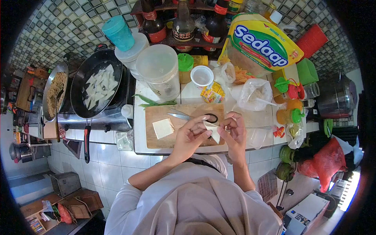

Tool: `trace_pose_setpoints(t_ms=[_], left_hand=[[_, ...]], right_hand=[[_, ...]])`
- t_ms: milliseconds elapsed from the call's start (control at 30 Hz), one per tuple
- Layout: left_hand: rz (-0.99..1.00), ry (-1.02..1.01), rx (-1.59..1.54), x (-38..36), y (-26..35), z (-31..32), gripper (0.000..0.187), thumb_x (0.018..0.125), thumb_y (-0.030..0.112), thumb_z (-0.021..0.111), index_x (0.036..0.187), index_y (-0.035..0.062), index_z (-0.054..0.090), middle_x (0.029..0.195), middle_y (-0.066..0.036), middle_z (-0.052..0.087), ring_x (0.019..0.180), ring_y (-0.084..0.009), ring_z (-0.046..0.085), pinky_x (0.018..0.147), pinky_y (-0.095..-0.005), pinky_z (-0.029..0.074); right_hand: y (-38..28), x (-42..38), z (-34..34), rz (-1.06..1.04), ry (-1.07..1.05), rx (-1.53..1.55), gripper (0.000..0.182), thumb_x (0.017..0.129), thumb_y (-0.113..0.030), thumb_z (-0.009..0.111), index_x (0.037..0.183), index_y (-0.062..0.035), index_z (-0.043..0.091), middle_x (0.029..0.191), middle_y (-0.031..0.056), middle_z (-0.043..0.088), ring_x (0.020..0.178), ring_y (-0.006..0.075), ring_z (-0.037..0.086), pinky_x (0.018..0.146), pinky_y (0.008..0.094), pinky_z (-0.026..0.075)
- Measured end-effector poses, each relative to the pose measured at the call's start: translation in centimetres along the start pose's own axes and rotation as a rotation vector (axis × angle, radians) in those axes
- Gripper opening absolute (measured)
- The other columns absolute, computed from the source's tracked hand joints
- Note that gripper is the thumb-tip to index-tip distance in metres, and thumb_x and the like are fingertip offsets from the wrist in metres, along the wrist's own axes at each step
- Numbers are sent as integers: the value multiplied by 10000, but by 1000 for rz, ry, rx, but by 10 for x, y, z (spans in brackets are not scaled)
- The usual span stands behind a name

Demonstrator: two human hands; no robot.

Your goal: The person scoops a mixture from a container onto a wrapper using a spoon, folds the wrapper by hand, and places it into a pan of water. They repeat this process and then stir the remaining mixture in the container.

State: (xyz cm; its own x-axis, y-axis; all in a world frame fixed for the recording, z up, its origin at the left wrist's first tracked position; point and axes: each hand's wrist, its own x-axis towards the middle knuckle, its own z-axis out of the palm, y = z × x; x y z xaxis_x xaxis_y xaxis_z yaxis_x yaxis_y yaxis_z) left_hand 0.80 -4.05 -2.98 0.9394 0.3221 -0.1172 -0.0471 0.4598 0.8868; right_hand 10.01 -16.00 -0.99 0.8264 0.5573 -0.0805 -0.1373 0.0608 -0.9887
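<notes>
A thin white dough wrapper (212,135), folded to a point, is pinched between my two hands above the cutting board (153,109). My left hand (190,135) grips its left side with thumb and fingers. On the opposite edge, the fingertips of my right hand (234,133) are closed. A stack of square wrappers (163,128) lies on the board to the left. Scissors (180,116) rest behind my hands, with their black handles partly covered by my fingers.
On the stove at left, a black frying pan (89,113) holds white folded pieces, beside a pan of brown filling (57,88). Green beans (150,102), a clear tub (158,70) and a white cup (201,75) stand behind the board. Plastic bags (254,92) and jars (288,116) crowd the right.
</notes>
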Motion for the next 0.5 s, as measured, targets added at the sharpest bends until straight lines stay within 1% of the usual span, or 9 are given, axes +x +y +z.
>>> trace_pose_setpoints(t_ms=[33,100,133,167,200,300,333,400,500], left_hand=[[-1,0,1,1,0,0,435,796,-51,541,1204,6,401,924,-49,555,882,-88,527,786,-217,431],[68,28,-35,2,1,1,433,790,-56,543,1197,1,404,896,-52,553,867,-91,535,763,-217,453],[67,29,-35,3,2,1,433,790,-56,543,1197,1,404,896,-52,553,867,-91,535,763,-217,453],[63,36,-21,3,3,2,432,789,-53,545,1193,3,403,888,-54,555,839,-92,544,729,-221,471],[59,42,-8,4,4,2,430,788,-51,547,1189,5,401,879,-56,556,811,-93,553,696,-226,489],[15,51,-43,2,8,4,408,786,-53,541,1167,8,409,805,-21,536,741,-78,543,653,-215,482],[14,51,-43,2,8,4,408,786,-53,541,1167,8,409,805,-21,536,741,-78,543,653,-215,482],[47,57,-7,2,8,3,411,796,-30,547,1174,20,395,833,-68,573,708,-96,569,604,-227,503],[29,66,-10,2,9,0,398,804,-11,547,1172,21,398,793,-57,583,698,-86,567,584,-212,492]], right_hand=[[1,0,-1,-34,-31,-38,363,718,13,589,1037,-49,427,724,17,526,694,77,476,672,229,360],[4,0,-2,-67,-63,-75,358,725,19,570,1043,-50,421,727,17,518,699,79,477,677,229,354],[5,0,-3,-62,-84,-63,374,714,9,572,1046,-58,416,720,10,505,689,76,459,666,218,336],[6,0,-3,-58,-105,-51,389,702,-1,574,1049,-66,410,712,2,492,680,72,440,654,208,318],[5,0,-3,-57,-105,-51,389,702,-1,574,1049,-66,410,712,2,492,680,72,440,654,208,318],[2,-1,-2,-14,-121,-4,391,702,0,569,1051,-62,404,704,7,493,679,78,440,649,210,319],[1,-2,-1,-7,-127,17,394,700,-5,572,1051,-61,403,697,8,492,677,79,441,646,209,319],[0,-2,0,0,-132,39,397,698,-10,576,1051,-59,401,691,9,492,676,80,442,643,209,318],[-2,-3,1,22,-134,51,396,697,-14,579,1049,-55,401,684,14,494,668,80,439,632,208,313]])
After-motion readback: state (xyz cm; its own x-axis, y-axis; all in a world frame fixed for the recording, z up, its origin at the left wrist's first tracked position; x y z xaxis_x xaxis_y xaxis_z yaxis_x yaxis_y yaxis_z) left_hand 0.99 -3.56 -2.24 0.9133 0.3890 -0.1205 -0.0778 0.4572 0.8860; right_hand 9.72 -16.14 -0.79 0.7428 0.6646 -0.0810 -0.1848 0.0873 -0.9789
